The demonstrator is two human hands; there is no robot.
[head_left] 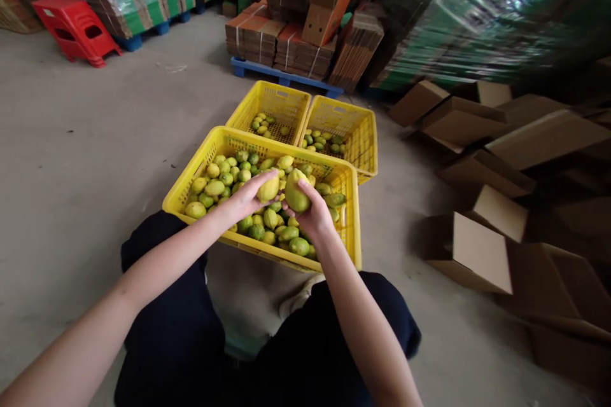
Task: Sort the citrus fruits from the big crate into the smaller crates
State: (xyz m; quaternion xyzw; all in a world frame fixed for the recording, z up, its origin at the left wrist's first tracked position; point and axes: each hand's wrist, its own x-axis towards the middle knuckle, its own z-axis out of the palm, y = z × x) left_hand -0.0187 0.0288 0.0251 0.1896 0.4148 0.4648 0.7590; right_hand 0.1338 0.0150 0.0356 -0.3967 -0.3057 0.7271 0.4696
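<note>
My left hand [247, 198] is closed around a yellow lemon [268, 190]. Beside it, my right hand [316, 213] grips a larger, greenish-yellow lemon [296, 193], thumb on its upper right side. Both hands are close together above a large yellow plastic crate [352, 219] standing in front of my knees. Many loose lemons [214, 188], from yellow to dark green, lie in that crate beneath my hands. Some of the fingers are hidden behind the fruit and the hands themselves.
Behind the large crate stand two yellow crates, a left one [282, 100] and a right one [346, 116], each with several lemons. Open cardboard boxes [482, 251] lie at right. Flattened cartons [252, 35] sit on a blue pallet [284, 75]. A red stool [76, 28] stands far left.
</note>
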